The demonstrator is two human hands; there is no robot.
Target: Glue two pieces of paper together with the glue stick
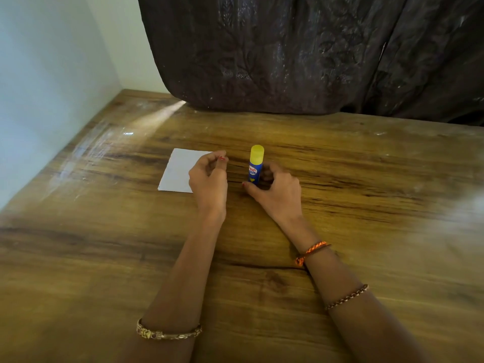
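glue stick (256,166) upright on wooden table (340,179), yellow cap on, blue body ringed by curled fingers of right hand (275,189). white paper (178,170) flat just left, partly under left hand (209,176); fingers loosely curled, holding nothing.

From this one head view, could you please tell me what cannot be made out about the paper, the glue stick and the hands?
- White paper: the left hand covers its right part, so one sheet or two cannot be told.
- Glue stick: label partly turned away; whether the right hand's fingers behind it touch it is hidden.
- Left hand: fingertips curled; anything pinched is too small to see.
- Table: right side blurred.
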